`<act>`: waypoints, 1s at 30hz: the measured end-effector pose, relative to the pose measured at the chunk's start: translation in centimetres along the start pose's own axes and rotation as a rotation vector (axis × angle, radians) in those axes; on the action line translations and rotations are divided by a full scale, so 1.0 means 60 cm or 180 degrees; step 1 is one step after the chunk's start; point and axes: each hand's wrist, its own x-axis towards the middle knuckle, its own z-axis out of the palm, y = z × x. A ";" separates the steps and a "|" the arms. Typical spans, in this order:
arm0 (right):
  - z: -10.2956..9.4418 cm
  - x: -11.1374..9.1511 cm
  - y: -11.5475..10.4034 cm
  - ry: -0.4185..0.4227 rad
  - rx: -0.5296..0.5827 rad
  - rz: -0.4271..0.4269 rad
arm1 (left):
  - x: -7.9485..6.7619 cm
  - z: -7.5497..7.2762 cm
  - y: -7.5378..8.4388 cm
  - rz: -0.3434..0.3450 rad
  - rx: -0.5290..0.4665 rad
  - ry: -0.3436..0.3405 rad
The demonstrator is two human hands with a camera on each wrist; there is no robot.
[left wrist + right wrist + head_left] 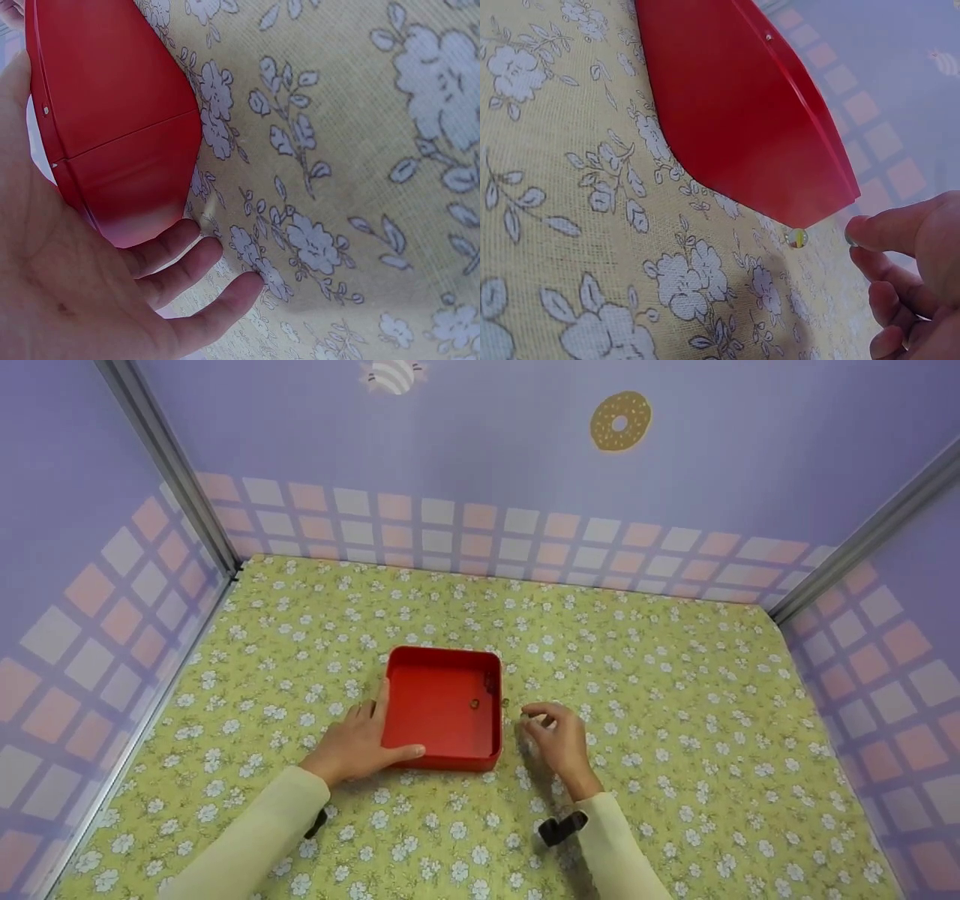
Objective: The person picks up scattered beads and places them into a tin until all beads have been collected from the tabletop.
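A square red box (439,712) stands with its open side up on the flowered cloth. My left hand (356,746) rests against its near left corner, the thumb along the front rim and the index finger along the left side. The other fingers lie loosely beside the box in the left wrist view. To the right, my right hand (559,735) pinches a small glass marble (850,232) between thumb and index finger. Another marble (796,238), clear with yellow in it, lies on the cloth just outside the box's right wall. Inside the box is an amber-looking marble (474,704).
Small dark shapes (489,682) show along the box's inner right wall. The yellow-green flowered cloth (675,697) covers the tabletop. Purple panels (510,450) with pink and white squares enclose the back and both sides, joined by grey metal posts (169,465).
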 end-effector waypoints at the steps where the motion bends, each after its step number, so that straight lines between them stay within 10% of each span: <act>1: 0.000 0.000 -0.001 -0.0008 0.0011 0.0013 | 0.000 0.000 0.000 -0.0001 -0.0001 -0.0001; 30: -0.002 0.002 -0.031 -0.0060 0.0142 -0.0188 | 0.000 -0.001 -0.001 -0.0015 -0.0017 -0.0039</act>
